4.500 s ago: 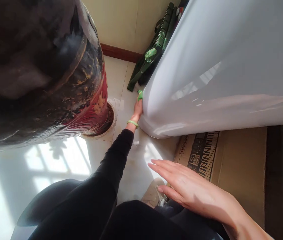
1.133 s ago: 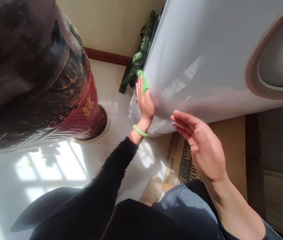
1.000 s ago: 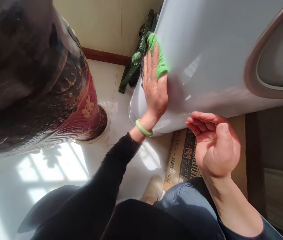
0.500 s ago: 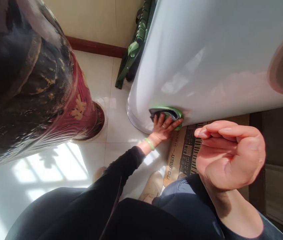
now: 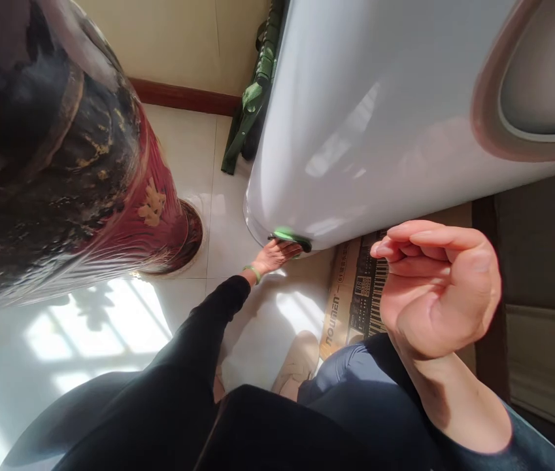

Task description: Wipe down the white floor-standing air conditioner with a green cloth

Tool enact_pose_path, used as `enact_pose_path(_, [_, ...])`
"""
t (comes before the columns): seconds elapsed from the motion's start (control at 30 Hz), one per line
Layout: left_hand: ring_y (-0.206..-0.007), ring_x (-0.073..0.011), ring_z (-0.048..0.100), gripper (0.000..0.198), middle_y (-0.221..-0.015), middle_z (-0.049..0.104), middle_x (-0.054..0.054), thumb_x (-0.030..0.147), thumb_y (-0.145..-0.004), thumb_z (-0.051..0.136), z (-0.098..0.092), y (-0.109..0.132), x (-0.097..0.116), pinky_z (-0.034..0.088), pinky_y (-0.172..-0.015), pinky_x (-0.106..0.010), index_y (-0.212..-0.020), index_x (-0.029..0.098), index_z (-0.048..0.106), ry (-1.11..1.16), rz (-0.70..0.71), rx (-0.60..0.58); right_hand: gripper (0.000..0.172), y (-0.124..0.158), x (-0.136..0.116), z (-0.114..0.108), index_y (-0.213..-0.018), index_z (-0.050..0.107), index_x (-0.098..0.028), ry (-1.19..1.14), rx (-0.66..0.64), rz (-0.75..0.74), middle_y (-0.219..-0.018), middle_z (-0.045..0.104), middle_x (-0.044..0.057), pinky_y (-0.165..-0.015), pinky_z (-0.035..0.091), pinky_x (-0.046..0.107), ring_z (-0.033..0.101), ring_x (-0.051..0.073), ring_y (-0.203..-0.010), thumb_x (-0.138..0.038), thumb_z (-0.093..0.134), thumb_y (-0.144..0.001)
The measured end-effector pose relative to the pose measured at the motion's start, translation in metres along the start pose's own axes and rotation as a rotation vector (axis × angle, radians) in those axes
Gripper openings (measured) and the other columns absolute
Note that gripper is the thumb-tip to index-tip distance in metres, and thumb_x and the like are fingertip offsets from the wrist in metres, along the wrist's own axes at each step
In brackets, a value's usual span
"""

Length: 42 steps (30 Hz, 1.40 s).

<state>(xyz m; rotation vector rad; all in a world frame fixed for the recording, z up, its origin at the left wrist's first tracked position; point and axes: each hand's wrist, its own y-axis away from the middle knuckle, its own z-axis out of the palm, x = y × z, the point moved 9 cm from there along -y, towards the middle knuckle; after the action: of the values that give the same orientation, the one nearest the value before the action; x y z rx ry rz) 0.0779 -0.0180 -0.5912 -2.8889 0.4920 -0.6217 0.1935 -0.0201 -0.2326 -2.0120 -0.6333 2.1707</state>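
My left hand (image 5: 277,256), with a green bangle on its wrist, reaches under the lower curved edge of a large glossy white appliance body (image 5: 370,118). It is shut on a green cloth (image 5: 287,237), pressed against that edge, and most of the cloth is hidden. My right hand (image 5: 434,288) hangs in the air beside the appliance, fingers curled and holding nothing. Its knuckles sit just above a cardboard carton. A brown-rimmed oval recess (image 5: 483,111) shows at the appliance's upper right.
A tall plastic-wrapped red and black vase (image 5: 85,150) stands at left on pale floor tiles (image 5: 238,170). A carton printed with a keyboard (image 5: 355,294) lies at right. A green and black folded item (image 5: 252,98) leans against the wall by brown skirting.
My left hand has slid from the appliance's side down to its lower edge, turning the cloth underneath. My right hand has curled inward, and the view has shifted slightly.
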Motion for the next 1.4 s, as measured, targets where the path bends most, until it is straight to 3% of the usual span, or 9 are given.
enact_pose_path(0.4, [-0.146,-0.0174,0.058,0.048,-0.144,0.072,-0.009,0.017,-0.107,0.040,-0.051,-0.046,0.018,0.037,-0.127,-0.036,-0.142,0.026,0.071,0.192,0.183,-0.023,0.037,0.001,0.000,0.006,-0.096,0.079,-0.027,-0.083,-0.013,0.014,-0.097,0.078,0.001,-0.075,0.057,0.034,0.069,0.016,-0.076,-0.032,0.044,-0.109])
enact_pose_path(0.57, [-0.138,-0.0119,0.064,0.053,-0.143,0.073,-0.004,0.013,-0.103,0.042,-0.049,-0.030,0.006,0.040,-0.124,-0.028,-0.145,0.034,0.068,0.343,0.321,-0.069,0.037,0.000,-0.003,0.005,-0.096,0.078,-0.031,-0.005,-0.016,0.054,-0.100,0.077,0.000,-0.077,0.059,0.036,0.069,0.017,-0.077,-0.032,0.043,-0.109])
enact_pose_path(0.77, [-0.147,-0.0128,0.057,0.048,-0.151,0.067,-0.004,0.020,-0.106,0.040,-0.032,-0.004,-0.018,0.038,-0.129,-0.032,-0.146,0.028,0.067,0.298,0.263,-0.153,0.034,0.002,-0.004,0.004,-0.094,0.075,-0.033,0.119,-0.063,0.103,-0.103,0.079,0.003,-0.080,0.063,0.043,0.072,0.023,-0.082,-0.044,0.045,-0.107])
enact_pose_path(0.93, [-0.149,-0.0172,0.054,0.043,-0.154,0.064,-0.006,0.025,-0.107,0.043,-0.039,0.011,-0.014,0.038,-0.131,-0.041,-0.143,0.024,0.067,0.251,0.263,-0.156,0.033,0.000,0.003,0.006,-0.098,0.077,-0.032,0.036,-0.083,0.077,-0.104,0.079,0.002,-0.081,0.063,0.040,0.072,0.020,-0.085,-0.043,0.047,-0.108])
enact_pose_path(1.03, [-0.145,-0.0187,0.058,0.042,-0.146,0.070,-0.010,0.022,-0.107,0.039,-0.052,0.019,-0.006,0.040,-0.129,-0.045,-0.138,0.021,0.069,0.236,0.245,-0.071,0.032,-0.001,0.006,0.008,-0.099,0.077,-0.030,-0.025,-0.097,0.078,-0.104,0.079,0.002,-0.080,0.062,0.036,0.072,0.018,-0.082,-0.043,0.049,-0.108])
enact_pose_path(1.1, [-0.138,-0.0217,0.063,0.039,-0.138,0.075,-0.012,0.024,-0.106,0.041,-0.061,0.024,-0.002,0.042,-0.126,-0.048,-0.130,0.021,0.072,0.261,0.188,-0.001,0.032,-0.002,0.006,0.007,-0.099,0.077,-0.029,-0.051,-0.095,0.079,-0.103,0.079,0.002,-0.079,0.061,0.035,0.073,0.017,-0.082,-0.044,0.050,-0.109])
enact_pose_path(1.2, [-0.121,-0.0251,0.070,0.035,-0.124,0.078,-0.014,0.030,-0.099,0.048,-0.066,0.027,-0.005,0.048,-0.117,-0.046,-0.121,0.019,0.074,0.426,-0.076,0.041,0.033,-0.002,0.009,0.009,-0.100,0.076,-0.029,-0.002,-0.142,0.117,-0.106,0.079,0.001,-0.082,0.061,0.034,0.073,0.017,-0.086,-0.046,0.049,-0.109])
enact_pose_path(1.3, [-0.094,-0.0212,0.070,0.031,-0.101,0.078,-0.005,0.032,-0.094,0.051,-0.066,0.024,-0.005,0.054,-0.100,-0.035,-0.112,0.022,0.074,0.726,-0.390,0.052,0.030,-0.001,0.025,0.018,-0.104,0.076,-0.028,0.162,-0.321,0.229,-0.113,0.078,0.001,-0.088,0.060,0.035,0.074,0.018,-0.094,-0.047,0.053,-0.107])
enact_pose_path(1.4, [-0.081,-0.0170,0.063,0.018,-0.082,0.069,0.000,0.034,-0.089,0.055,-0.067,0.017,0.000,0.054,-0.086,-0.030,-0.086,0.021,0.068,1.126,-0.686,0.151,0.026,0.005,0.050,0.026,-0.109,0.076,-0.026,0.449,-0.563,0.324,-0.112,0.079,0.003,-0.086,0.057,0.035,0.073,0.020,-0.097,-0.044,0.058,-0.103])
